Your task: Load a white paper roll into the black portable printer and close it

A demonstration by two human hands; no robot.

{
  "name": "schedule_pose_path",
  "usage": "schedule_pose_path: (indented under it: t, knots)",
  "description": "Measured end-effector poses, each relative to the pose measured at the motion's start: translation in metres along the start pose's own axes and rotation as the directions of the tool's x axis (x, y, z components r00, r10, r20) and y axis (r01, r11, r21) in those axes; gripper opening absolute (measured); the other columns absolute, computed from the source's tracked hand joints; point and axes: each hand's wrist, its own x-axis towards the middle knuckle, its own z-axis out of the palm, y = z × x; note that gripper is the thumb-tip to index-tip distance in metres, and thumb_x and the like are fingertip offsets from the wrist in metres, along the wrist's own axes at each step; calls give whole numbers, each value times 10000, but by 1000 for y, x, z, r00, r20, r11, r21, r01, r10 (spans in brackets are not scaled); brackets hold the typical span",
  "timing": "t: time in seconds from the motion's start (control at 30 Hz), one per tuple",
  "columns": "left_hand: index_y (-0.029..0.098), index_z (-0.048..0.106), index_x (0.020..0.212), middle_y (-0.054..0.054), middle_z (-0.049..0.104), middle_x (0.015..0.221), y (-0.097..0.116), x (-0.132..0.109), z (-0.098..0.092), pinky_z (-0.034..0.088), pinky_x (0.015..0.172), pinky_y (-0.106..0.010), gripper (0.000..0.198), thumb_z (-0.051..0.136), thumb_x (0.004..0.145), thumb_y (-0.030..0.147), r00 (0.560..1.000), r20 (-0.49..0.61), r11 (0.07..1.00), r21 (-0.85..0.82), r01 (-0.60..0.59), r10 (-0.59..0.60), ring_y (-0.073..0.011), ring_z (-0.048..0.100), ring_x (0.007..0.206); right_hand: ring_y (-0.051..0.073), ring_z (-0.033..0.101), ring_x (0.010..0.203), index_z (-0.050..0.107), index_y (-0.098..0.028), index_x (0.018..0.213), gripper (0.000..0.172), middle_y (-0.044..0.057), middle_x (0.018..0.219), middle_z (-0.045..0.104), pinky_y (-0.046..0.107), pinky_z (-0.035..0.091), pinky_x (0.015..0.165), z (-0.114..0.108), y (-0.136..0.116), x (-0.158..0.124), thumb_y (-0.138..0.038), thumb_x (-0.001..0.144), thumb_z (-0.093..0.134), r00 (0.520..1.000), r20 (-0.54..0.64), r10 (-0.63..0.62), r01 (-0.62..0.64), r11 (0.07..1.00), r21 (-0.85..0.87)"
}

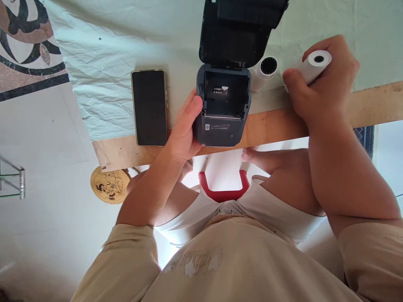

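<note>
A dark label printer (222, 130) with its lid (234, 37) swung up is at the table's front edge. Its roll compartment shows a small printed sticker and no paper roll. My left hand (187, 126) grips the printer's left side, thumb at the upper corner. In my right hand (330, 79) is a white paper roll (311, 69), its dark core hole facing up toward me. Fingers and thumb wrap around the roll, to the right of the printer. Between the two stands a small white cylinder (266, 73) with a black ridged end; its kind is unclear.
A phone (150, 107) with a dark screen lies left of the printer. Pale green cloth (110, 50) covers the table, leaving a wooden front edge (277, 123) bare. Below are my legs, a red curved bar (223, 195) and a round wooden piece with a panda drawing (110, 184).
</note>
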Motion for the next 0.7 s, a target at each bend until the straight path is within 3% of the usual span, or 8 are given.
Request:
schedule_pose_path:
  t: [0.13, 0.27, 0.37, 0.43, 0.5, 0.57, 0.63, 0.7]
  knots:
    - [207, 629, 982, -37, 705, 1008, 1, 0, -2, 499, 992, -370, 322, 503, 861, 478, 1000, 0, 1000, 9, 7, -7, -222, 582, 1203, 107, 423, 585, 599, -218, 1033, 507, -4, 799, 581, 264, 324, 540, 1, 7, 6, -87, 550, 677, 996, -30, -80, 80, 997, 6]
    - [228, 636, 1021, -43, 698, 1016, 1, 1, -5, 554, 846, -350, 363, 519, 839, 519, 999, 16, 999, 22, 39, -40, -253, 604, 1156, 169, 606, 813, 504, -252, 1253, 690, 10, 963, 658, 295, 412, 689, -1, 3, 8, -39, 609, 630, 984, 44, -171, 173, 984, -41]
    - [238, 636, 1047, -47, 697, 1035, 0, 3, -8, 560, 745, -311, 372, 534, 828, 521, 999, 33, 999, 27, 37, -38, -259, 613, 1127, 158, 626, 795, 403, -300, 1338, 743, -10, 999, 681, 301, 443, 715, -2, -2, 8, -62, 672, 630, 981, 131, -143, 153, 985, -75]
    - [233, 640, 1029, -37, 697, 997, -1, 3, -8, 562, 763, -308, 362, 517, 839, 515, 999, 29, 999, 25, 32, -32, -249, 609, 1140, 162, 649, 872, 327, -341, 1379, 814, 6, 1224, 614, 314, 464, 748, -4, -3, 9, -60, 676, 628, 973, 177, -145, 157, 986, -52]
    - [229, 640, 1013, -23, 694, 958, -1, 3, -8, 562, 788, -311, 352, 505, 846, 508, 999, 17, 1000, 13, 28, -29, -235, 614, 1142, 213, 612, 1086, 303, -349, 1396, 870, 27, 1406, 471, 362, 453, 854, -7, -4, 9, -57, 646, 632, 970, 142, -199, 204, 979, -19]
    - [222, 637, 1010, -19, 691, 939, -2, 3, -7, 559, 738, -291, 352, 497, 852, 504, 1000, 8, 1000, 0, 19, -19, -220, 642, 1091, 260, 558, 1157, 373, -321, 1368, 840, 32, 1357, 504, 396, 425, 870, -10, -8, 6, -62, 603, 604, 966, 35, -254, 255, 967, 3]
    - [216, 639, 1011, -25, 695, 940, -2, 2, -6, 541, 655, -262, 353, 487, 861, 497, 1000, 9, 1000, -6, 12, -12, -200, 674, 994, 238, 603, 970, 476, -293, 1285, 734, 24, 1134, 616, 358, 415, 710, -10, -16, 1, -87, 584, 553, 959, -58, -276, 279, 959, 51]
    - [212, 645, 1018, -37, 703, 954, -2, 1, -5, 531, 629, -262, 359, 486, 863, 494, 1000, 13, 1000, -1, 7, -7, -193, 682, 935, 191, 617, 782, 486, -267, 1265, 660, 43, 1044, 625, 305, 374, 560, -5, -27, -6, -130, 621, 536, 958, -39, -286, 288, 948, 136]
